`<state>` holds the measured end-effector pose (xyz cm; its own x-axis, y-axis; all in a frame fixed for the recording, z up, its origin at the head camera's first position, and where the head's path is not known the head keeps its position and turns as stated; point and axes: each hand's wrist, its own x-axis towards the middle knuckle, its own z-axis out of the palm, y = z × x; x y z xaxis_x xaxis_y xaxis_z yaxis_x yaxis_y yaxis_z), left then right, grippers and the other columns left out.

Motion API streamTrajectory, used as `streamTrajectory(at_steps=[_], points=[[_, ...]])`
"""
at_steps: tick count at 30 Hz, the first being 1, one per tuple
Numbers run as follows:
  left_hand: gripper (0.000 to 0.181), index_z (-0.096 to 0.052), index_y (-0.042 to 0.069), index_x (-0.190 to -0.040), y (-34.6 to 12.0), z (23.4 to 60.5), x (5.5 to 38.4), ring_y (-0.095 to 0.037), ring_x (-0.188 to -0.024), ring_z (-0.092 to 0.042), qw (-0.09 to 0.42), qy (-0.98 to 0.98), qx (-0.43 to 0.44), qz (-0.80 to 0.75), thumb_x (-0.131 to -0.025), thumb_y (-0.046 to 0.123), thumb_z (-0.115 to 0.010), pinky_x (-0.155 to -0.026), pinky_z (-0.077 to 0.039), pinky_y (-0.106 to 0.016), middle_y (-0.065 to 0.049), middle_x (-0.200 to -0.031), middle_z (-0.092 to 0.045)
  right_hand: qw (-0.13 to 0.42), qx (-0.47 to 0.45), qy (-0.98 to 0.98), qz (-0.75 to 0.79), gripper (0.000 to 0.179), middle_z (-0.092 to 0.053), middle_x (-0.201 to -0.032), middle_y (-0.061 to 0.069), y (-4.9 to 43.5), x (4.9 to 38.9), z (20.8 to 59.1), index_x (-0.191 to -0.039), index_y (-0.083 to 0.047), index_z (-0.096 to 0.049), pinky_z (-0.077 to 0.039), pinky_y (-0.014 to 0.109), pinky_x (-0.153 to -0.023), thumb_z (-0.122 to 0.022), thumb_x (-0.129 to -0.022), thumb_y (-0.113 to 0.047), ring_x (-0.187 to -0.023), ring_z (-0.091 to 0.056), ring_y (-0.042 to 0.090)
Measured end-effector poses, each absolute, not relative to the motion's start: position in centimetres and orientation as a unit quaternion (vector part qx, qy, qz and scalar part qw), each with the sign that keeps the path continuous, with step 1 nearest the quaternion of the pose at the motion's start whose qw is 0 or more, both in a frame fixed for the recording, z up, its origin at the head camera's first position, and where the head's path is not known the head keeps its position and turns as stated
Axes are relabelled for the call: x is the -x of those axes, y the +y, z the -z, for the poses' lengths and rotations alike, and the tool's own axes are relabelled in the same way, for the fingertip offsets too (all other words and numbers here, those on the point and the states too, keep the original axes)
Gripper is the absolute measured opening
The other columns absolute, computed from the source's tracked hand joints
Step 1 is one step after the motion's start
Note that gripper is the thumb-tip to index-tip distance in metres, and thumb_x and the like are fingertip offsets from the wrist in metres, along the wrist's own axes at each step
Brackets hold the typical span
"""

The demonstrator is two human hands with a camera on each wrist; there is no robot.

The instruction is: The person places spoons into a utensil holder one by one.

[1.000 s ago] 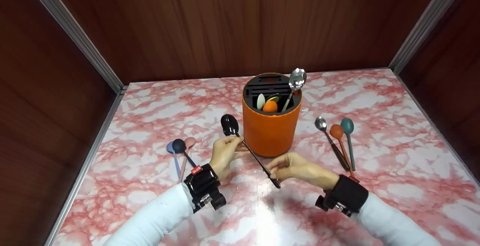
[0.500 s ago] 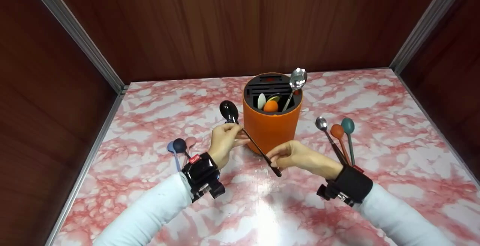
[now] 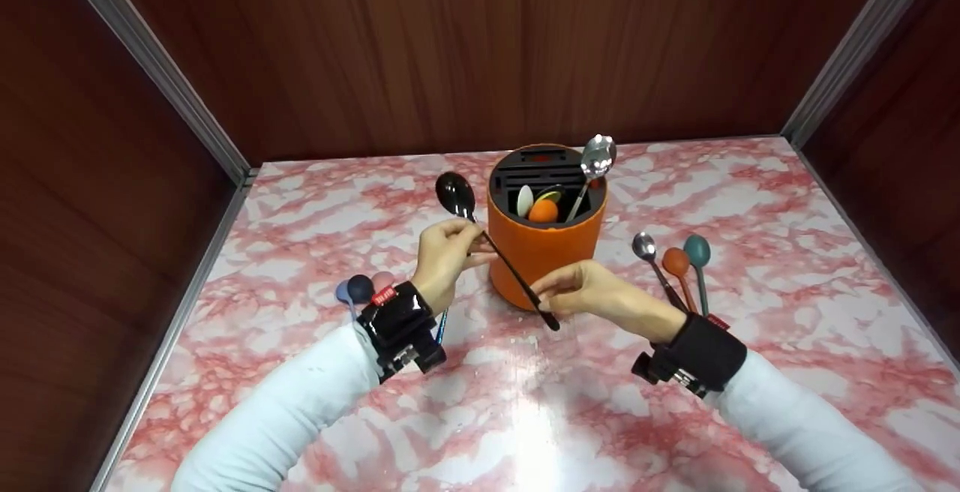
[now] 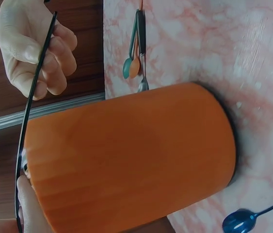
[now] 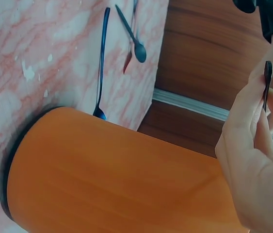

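A long-handled black spoon [image 3: 455, 193] is held up in front of the orange utensil holder [image 3: 544, 263], its bowl pointing to the far left. Just below the bowl, my left hand [image 3: 441, 256] pinches the handle between thumb and fingers. Toward the handle's other end, my right hand [image 3: 596, 293] pinches it too, leaving a short tip sticking out. From the left wrist view, the thin handle [image 4: 28, 109] spans between both hands across the holder's top end. In the right wrist view, the handle tip [image 5: 267, 80] shows between the right hand's [image 5: 248, 155] fingers.
The holder carries a silver spoon [image 3: 598, 154], an orange one [image 3: 544, 211] and a white one [image 3: 524, 201]. Teal [image 3: 697, 250], orange [image 3: 676, 261] and metal [image 3: 643, 245] spoons lie at right; navy [image 3: 361, 289] and light-blue [image 3: 343, 292] ones at left. A blue metallic spoon [image 4: 240, 221] lies beside the holder.
Both hands have moved up in the head view, toward the holder's top, carrying the black spoon along. Their grips look the same, and the holder has stayed in place.
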<state>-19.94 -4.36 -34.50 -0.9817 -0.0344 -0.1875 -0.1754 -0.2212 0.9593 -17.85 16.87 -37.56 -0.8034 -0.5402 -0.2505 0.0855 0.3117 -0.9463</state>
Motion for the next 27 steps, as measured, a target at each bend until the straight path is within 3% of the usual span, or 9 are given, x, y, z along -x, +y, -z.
streamTrajectory(at_steps=[7,13,21,27], points=[[0.012,-0.06,-0.013,-0.098,-4.4,33.1,20.8,-0.009,-0.057,-0.062,0.022,0.631,0.078,-0.772,-0.095,-0.006,-0.049,-0.064,-0.062,-0.024,-0.006,-0.069,-0.058,0.257,0.14,0.768,0.57,0.033,-0.068,-0.089,-0.009,17.1,18.0,37.3,-0.119,0.01,-0.064,-0.054,0.02,-0.075,-0.063,-0.093,-0.009,-0.078,-0.062,0.005],[0.015,-0.058,-0.015,-0.106,-4.6,31.8,21.5,-0.008,-0.055,-0.061,-0.006,0.638,0.068,-0.767,-0.096,-0.005,-0.052,-0.061,-0.061,-0.022,-0.005,-0.075,-0.056,0.255,0.149,0.766,0.57,0.034,-0.07,-0.09,-0.008,17.6,18.0,37.6,-0.12,0.011,-0.062,-0.057,0.023,-0.081,-0.064,-0.094,-0.011,-0.084,-0.066,0.007],[0.018,-0.058,-0.012,-0.111,-5.0,29.9,22.5,-0.008,-0.062,-0.06,-0.042,0.644,0.064,-0.761,-0.097,-0.002,-0.055,-0.064,-0.06,-0.021,-0.005,-0.083,-0.057,0.265,0.157,0.77,0.559,0.036,-0.069,-0.105,0.002,18.5,17.9,38.6,-0.123,0.008,-0.062,-0.056,0.034,-0.093,-0.06,-0.098,-0.019,-0.097,-0.066,0.02],[0.014,-0.061,-0.01,-0.104,-5.2,28.2,23.3,-0.006,-0.063,-0.056,-0.099,0.655,0.052,-0.747,-0.096,0.001,-0.059,-0.062,-0.058,-0.019,-0.002,-0.081,-0.055,0.274,0.148,0.762,0.568,0.036,-0.068,-0.109,0.0,19.1,17.7,39.5,-0.124,0.005,-0.062,-0.055,0.035,-0.096,-0.059,-0.098,-0.02,-0.103,-0.064,0.022]])
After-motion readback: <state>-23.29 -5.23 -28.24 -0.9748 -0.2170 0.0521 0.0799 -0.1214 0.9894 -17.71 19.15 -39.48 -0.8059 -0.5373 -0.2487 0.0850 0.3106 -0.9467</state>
